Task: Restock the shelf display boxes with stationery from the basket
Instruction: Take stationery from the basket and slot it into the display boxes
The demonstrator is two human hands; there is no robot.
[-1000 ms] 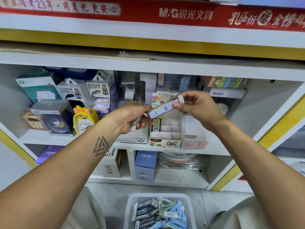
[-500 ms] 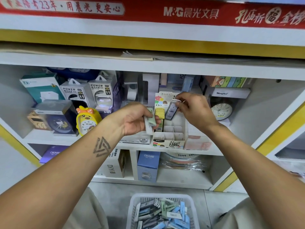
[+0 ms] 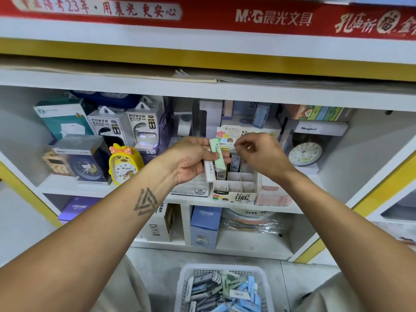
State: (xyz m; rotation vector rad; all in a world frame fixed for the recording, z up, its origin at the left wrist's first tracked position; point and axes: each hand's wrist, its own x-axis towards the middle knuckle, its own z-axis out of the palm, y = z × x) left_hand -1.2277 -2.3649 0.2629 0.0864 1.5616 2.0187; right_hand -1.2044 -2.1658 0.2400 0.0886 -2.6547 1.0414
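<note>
Hiding much of the display box (image 3: 234, 191) header card behind both hands; blocking its rear compartments from view, so their fill cannot be judged. Covering the upper end of the white case (image 3: 209, 171) and part of the green case (image 3: 217, 155) inside the left hand (image 3: 191, 159). Curling the right hand (image 3: 262, 154) fingertips toward the box, masking whether anything is pinched there. Cutting off the basket (image 3: 225, 270) at the bottom edge, leaving its near half unseen. Blurring the small print on the cases in the basket beyond reading. Cropping the red banner (image 3: 202, 16) at top and right edges.
</note>
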